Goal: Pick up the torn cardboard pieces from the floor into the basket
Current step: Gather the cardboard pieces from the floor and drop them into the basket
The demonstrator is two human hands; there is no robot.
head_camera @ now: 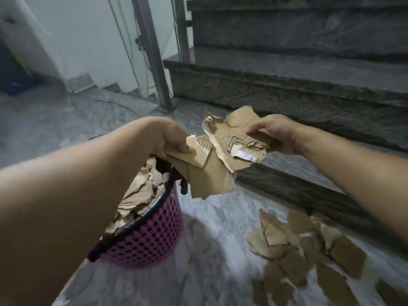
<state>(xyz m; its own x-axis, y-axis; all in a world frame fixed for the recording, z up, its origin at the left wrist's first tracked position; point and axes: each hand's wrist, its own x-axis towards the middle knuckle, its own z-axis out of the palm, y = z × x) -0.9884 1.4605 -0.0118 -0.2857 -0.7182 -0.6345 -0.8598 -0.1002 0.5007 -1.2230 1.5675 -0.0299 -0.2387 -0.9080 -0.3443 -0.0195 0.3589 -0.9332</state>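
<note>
A pink mesh basket point(152, 237) with a dark rim stands on the floor at lower left, filled with brown torn cardboard point(141, 191). My left hand point(170, 138) grips a flat cardboard piece point(209, 177) that hangs just right of the basket's rim. My right hand point(273, 133) holds a crumpled bundle of torn cardboard point(234, 138) beside it, the two bundles touching. Several loose cardboard pieces point(309, 250) lie scattered on the floor at lower right.
Dark stone stairs point(287, 85) rise right behind the hands. A metal post point(152, 54) and hanging cables point(141, 62) stand by a white wall at the back. The floor is grey marble point(209, 250). A blue object point(13, 82) sits far left.
</note>
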